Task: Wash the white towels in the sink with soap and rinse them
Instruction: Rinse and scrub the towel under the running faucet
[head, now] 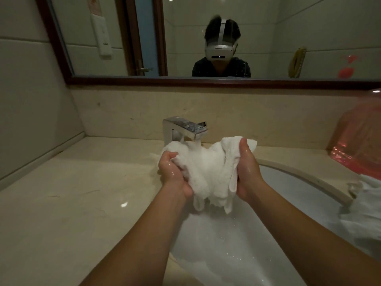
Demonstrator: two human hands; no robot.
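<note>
Two hands' grip on white towel (206, 172)

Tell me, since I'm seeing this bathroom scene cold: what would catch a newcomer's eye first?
First, the white towel bunched in mid-frame under the faucet, gripped by the left hand and the right hand above the sink. Next, the mirror across the top, reflecting a person in a white headset. At the right edge, a pink translucent container stands on the counter, with more white cloth below it.
</note>
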